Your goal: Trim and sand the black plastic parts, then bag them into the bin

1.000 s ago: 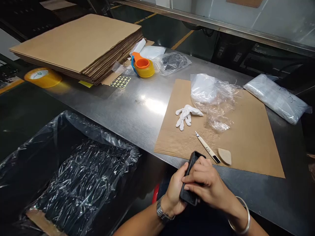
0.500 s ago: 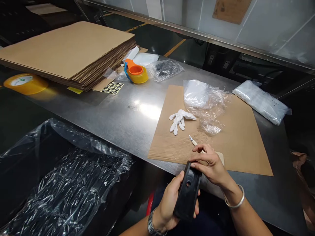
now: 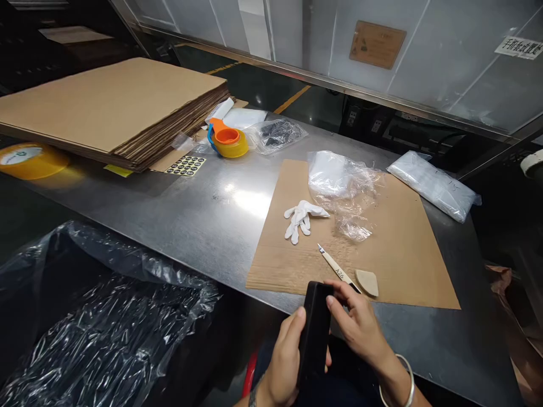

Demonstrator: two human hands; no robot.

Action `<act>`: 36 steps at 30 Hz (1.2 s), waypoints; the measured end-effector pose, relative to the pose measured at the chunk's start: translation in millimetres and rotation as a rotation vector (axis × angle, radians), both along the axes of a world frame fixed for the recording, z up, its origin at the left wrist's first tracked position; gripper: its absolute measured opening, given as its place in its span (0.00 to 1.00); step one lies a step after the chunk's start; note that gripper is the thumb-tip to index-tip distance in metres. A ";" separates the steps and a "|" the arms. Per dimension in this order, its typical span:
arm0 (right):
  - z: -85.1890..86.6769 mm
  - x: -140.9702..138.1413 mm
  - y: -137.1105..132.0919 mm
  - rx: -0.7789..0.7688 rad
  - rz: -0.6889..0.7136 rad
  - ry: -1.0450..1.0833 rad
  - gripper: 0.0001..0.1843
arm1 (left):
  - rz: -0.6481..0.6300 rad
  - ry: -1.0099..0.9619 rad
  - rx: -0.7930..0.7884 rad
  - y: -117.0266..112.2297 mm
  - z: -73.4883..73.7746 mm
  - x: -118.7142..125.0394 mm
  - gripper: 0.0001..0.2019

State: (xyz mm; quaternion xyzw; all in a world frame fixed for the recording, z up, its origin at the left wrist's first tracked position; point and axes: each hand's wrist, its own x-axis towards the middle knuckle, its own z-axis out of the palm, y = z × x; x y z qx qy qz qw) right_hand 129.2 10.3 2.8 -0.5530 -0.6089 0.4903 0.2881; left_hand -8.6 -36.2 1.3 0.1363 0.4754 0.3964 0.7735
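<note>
Black is shown by the part (image 3: 314, 336) at lower centre, white by the glove (image 3: 302, 216) near the middle, brown by the cardboard sheet (image 3: 407, 254) right of centre. At upper left, orange, blue and yellow are combined in the tape dispenser (image 3: 236, 149), and the pale-yellow sticker sheet (image 3: 185, 165) is patterned with black rounds.

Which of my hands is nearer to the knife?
Right. Your right hand is just below the knife in view, near its handle end. Your left hand is farther off, lower and to the left, holding the black part.
</note>
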 end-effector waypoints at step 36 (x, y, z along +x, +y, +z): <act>-11.3 -6.4 -5.7 -0.306 -0.382 0.577 0.25 | -0.047 -0.126 0.165 10.4 3.1 -9.1 0.20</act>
